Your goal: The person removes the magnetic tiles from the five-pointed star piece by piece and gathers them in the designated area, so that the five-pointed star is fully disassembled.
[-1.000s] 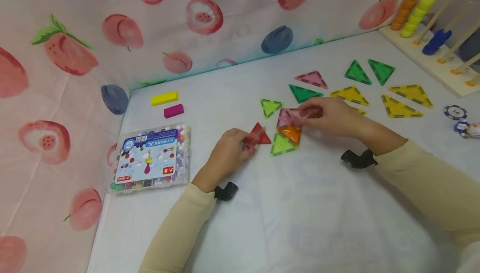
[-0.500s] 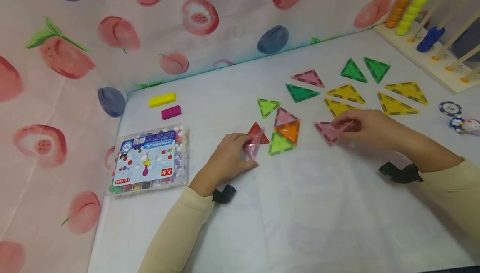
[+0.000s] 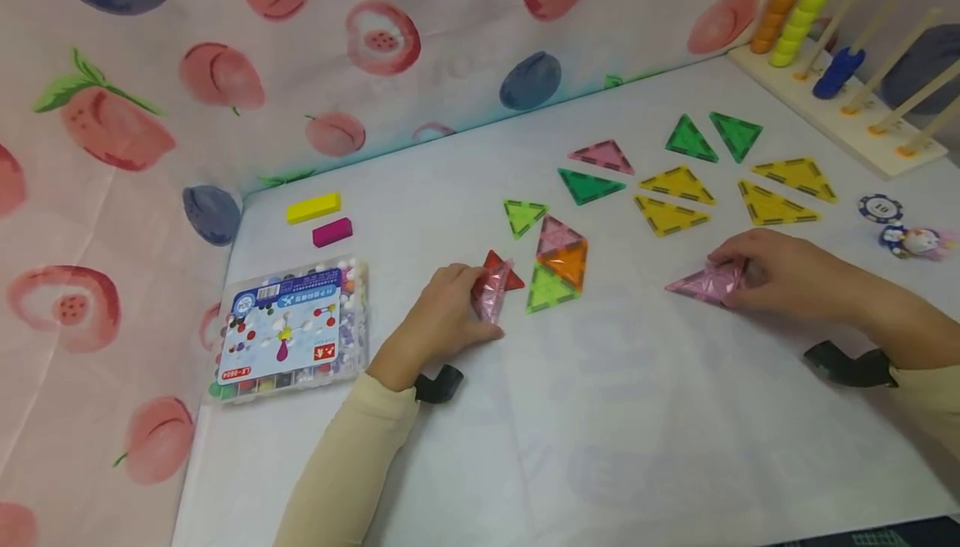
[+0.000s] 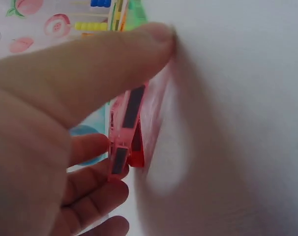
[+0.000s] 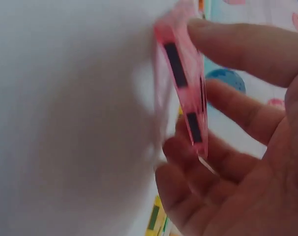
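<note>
My left hand (image 3: 442, 318) holds a pink triangular magnetic tile (image 3: 493, 293) at the table, thumb on the near side. In the left wrist view this tile (image 4: 132, 110) is edge-on, with dark magnet strips. A red triangular tile (image 3: 513, 277) lies partly behind it. To the right, my right hand (image 3: 798, 280) pinches another pink triangular tile (image 3: 705, 284), also seen edge-on in the right wrist view (image 5: 186, 83). Between the hands, a pink tile (image 3: 558, 236), an orange tile (image 3: 568, 263) and a light green tile (image 3: 552, 287) lie edge to edge.
Behind lie a small light green triangle (image 3: 523, 215), a pink one (image 3: 604, 155), green ones (image 3: 588, 187) and several yellow ones (image 3: 670, 215). A boxed bead set (image 3: 281, 326) and two blocks (image 3: 313, 208) sit left. A peg abacus (image 3: 832, 105), chip (image 3: 881, 208) and figurine (image 3: 915, 241) stand right.
My right hand has carried its pink tile rightward, away from the pink-orange-green group, and lowered it toward the table. My left hand has stayed nearly in place, its pink tile shifting slightly beside the red one.
</note>
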The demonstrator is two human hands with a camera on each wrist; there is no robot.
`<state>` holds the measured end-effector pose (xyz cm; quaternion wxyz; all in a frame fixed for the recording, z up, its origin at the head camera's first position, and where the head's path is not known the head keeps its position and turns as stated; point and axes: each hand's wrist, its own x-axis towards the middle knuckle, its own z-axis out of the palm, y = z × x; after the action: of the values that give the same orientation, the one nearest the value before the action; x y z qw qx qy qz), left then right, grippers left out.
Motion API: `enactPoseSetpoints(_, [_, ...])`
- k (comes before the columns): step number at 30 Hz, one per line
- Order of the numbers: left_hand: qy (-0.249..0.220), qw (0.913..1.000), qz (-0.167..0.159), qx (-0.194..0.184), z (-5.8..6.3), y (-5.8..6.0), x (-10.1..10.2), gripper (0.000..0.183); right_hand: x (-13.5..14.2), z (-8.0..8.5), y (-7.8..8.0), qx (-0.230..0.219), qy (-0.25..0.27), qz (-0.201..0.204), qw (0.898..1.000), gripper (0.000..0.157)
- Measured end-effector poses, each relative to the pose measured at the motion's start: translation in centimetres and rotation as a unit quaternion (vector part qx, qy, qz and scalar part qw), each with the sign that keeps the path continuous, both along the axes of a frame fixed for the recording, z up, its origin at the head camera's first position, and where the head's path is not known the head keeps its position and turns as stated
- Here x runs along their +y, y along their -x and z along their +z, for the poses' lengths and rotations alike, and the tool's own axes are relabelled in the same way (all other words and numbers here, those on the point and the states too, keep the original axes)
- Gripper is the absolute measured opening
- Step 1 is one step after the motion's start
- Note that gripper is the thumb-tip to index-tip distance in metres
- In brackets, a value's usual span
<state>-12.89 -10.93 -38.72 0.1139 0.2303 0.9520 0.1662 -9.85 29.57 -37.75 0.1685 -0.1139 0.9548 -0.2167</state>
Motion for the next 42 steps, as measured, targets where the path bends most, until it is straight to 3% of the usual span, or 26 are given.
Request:
enactPoseSetpoints(7, [-0.042, 0.999, -0.01, -0.012, -0.4, 0.5, 0.0, 0.081, -0.7, -0.2, 0.0, 0.024, -0.028, -0.001, 0.999, 0.059])
enactPoseSetpoints(14, [-0.088, 0.996, -0.006, -0.009, 0.5, 0.4, 0.1, 0.082, -0.8, -0.6, -0.3, 0.028, -0.054, -0.007, 0.998, 0.067])
enactPoseSetpoints(18, [-0.115, 0.992, 0.002, -0.053, 0.9, 0.6, 0.4, 0.084, -0.7, -0.7, -0.4, 0.037, -0.054, -0.006, 0.998, 0.068])
enactPoseSetpoints(21, [-0.108, 0.9905, -0.002, -0.086, 0.5, 0.8, 0.6, 0.083, -0.6, -0.8, -0.4, 0.041, -0.051, -0.003, 0.998, 0.068])
enactPoseSetpoints(27, [-0.059, 0.9952, -0.047, -0.063, 0.4, 0.9, 0.9, 0.078, -0.4, -1.0, -0.3, 0.04, -0.049, -0.002, 0.998, 0.068])
enactPoseSetpoints(30, [-0.061, 0.9943, -0.049, -0.073, 0.5, 0.9, 0.7, 0.077, -0.4, -1.1, -0.1, 0.039, -0.049, -0.001, 0.998, 0.069])
enactPoseSetpoints(35, [-0.125, 0.986, -0.04, -0.103, 0.3, 0.6, 0.2, 0.076, -0.4, -1.1, -0.2, 0.042, -0.05, 0.0, 0.998, 0.069])
enactPoseSetpoints(39, [-0.183, 0.9774, -0.061, -0.087, 0.7, 0.3, 1.0, 0.079, -0.5, -1.0, -0.3, 0.04, -0.052, 0.001, 0.998, 0.068])
enactPoseSetpoints(42, [-0.183, 0.977, -0.08, -0.075, 1.3, 0.4, 2.7, 0.083, -0.4, -0.9, -0.2, 0.03, -0.047, 0.002, 0.998, 0.065])
